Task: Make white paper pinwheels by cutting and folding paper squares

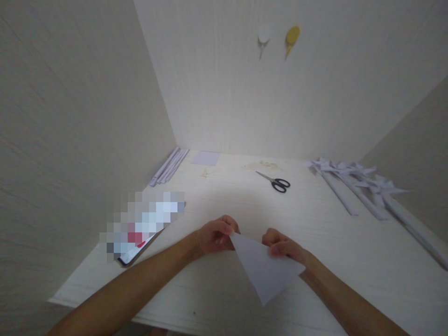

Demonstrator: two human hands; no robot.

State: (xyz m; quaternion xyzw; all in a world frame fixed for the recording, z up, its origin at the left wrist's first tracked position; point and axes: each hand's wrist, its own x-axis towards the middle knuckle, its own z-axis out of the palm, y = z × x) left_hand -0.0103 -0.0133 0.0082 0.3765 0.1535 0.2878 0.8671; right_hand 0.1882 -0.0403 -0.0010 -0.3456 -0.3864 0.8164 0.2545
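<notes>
A sheet of paper [264,268], pale and folded into a triangle, is held over the front part of the white table. My left hand [217,234] pinches its upper left corner between thumb and fingers. Along the upper edge, right of the middle, my right hand [283,246] grips the paper with the thumb on top. One point of the triangle hangs down towards the table's front edge, and another reaches past my right wrist. Beyond the hands lies a pair of scissors [276,182] with black handles, its blades pointing left and away.
A phone [150,238], its screen blurred out, lies at the left. Rolled paper sticks [170,167] and a flat paper square [205,158] are at the back left. Paper pinwheels [353,172] on sticks lie at the right. Two hooks, white [264,35] and yellow [292,35], are on the wall.
</notes>
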